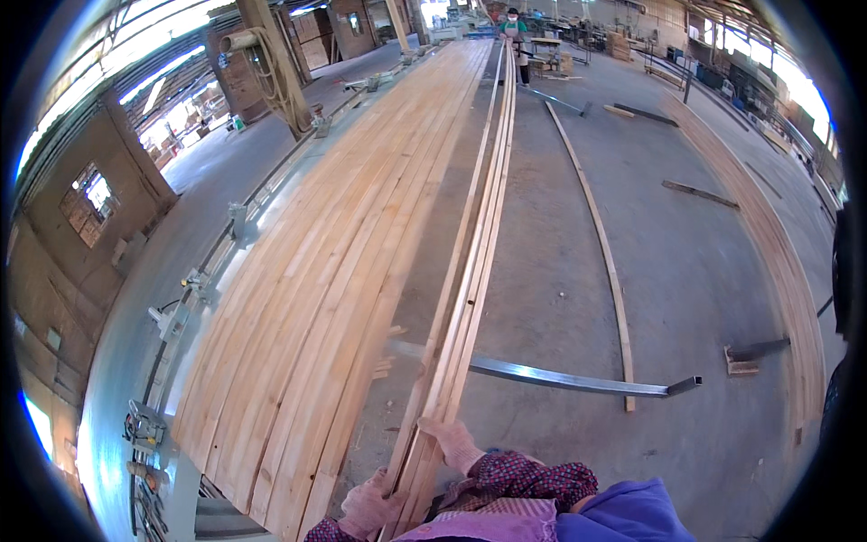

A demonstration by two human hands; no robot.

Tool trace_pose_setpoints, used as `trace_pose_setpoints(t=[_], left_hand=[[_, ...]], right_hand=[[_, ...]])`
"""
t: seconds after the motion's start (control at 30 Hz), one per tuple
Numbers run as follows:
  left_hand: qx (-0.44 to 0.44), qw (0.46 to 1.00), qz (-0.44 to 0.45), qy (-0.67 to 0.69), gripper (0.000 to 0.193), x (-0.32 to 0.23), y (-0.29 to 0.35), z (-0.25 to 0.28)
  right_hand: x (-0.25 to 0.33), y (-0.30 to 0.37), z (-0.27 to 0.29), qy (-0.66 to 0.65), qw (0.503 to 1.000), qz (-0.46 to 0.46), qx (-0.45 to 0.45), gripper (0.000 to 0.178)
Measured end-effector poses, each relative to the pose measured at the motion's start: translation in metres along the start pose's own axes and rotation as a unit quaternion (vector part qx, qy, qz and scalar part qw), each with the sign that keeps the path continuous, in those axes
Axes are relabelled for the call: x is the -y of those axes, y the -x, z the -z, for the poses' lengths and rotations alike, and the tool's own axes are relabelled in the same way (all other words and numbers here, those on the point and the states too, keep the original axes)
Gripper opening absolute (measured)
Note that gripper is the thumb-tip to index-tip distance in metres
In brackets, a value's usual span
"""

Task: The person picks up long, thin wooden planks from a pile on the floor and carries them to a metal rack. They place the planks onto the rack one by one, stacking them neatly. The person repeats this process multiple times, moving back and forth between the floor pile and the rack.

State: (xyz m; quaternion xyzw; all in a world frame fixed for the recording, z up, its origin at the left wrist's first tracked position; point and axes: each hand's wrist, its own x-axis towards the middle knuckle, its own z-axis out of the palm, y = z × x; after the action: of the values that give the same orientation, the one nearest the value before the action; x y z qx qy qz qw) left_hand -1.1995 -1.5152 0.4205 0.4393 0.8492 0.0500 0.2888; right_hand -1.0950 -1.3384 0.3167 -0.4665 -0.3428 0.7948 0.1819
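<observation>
The left hand (pixel 366 508) is closed on the left edge of a bundle of long wooden strips (pixel 477 271), close to its near end. The right hand (pixel 453 444), at 2 o'clock from the left, bears on the right edge with its thumb side over the upper face; how far its fingers wrap underneath cannot be told. The bundle lies between the two grips and extends from them toward 12 o'clock, its strips side by side.

At 11 o'clock from the grips, a wide row of flat boards (pixel 334 244) lies roughly parallel to the bundle. At 2 o'clock, a metal bar (pixel 569 376) crosses beneath the strips; contact cannot be confirmed. At 1 o'clock, a single loose strip (pixel 596 217) lies apart. Farther out at 2 o'clock, long planks (pixel 768 235) run along the floor (pixel 668 298). A co-worker (pixel 514 29) stands by the bundle's far end, at 12 o'clock.
</observation>
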Motion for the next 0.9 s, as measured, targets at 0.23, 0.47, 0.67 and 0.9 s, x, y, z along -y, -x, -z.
trace_pose_setpoints(t=[0.23,0.47,0.67,0.9], left_hand=[[0.030,0.999,-0.006,0.009,0.076,0.002,-0.002,0.004],[-0.110,0.963,-0.019,-0.244,0.077,0.071,-0.021,0.001],[-0.111,0.953,0.043,-0.279,0.071,0.091,-0.039,0.023],[0.146,0.989,0.031,-0.006,0.064,0.034,0.011,0.043]], right_hand=[[0.003,0.006,-0.005,-0.102,0.994,-0.015,0.023,0.045],[0.020,0.016,-0.010,-0.114,0.993,-0.010,0.027,0.037],[0.017,0.015,-0.012,-0.099,0.995,-0.010,0.031,0.039],[0.019,0.016,-0.011,-0.072,0.997,0.010,0.039,0.041]])
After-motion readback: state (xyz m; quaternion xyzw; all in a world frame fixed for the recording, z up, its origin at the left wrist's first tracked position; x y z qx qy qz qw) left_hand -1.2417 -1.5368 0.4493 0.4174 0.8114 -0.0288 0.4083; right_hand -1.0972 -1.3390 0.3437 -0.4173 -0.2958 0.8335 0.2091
